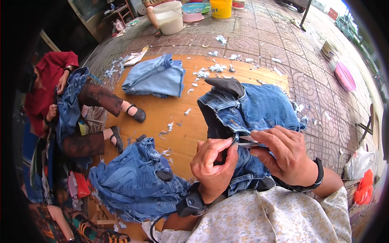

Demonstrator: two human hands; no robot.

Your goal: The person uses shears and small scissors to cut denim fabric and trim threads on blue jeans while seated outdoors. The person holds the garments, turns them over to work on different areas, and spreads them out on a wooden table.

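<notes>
A pair of blue jeans point(259, 109) lies over my lap, waistband toward me. My left hand point(212, 164) pinches a fold of the denim near the waistband. My right hand point(283, 156) grips small metal thread snips point(245, 141), their tips pointing left at the spot my left hand holds. Both wrists wear dark bands.
A crumpled heap of jeans point(135, 182) lies at my left. Folded jeans point(156, 77) rest on the orange mat point(178, 117), with white scraps scattered about. A person in red point(48, 89) sits at left holding denim. Buckets point(169, 17) and basins stand on the paved ground behind.
</notes>
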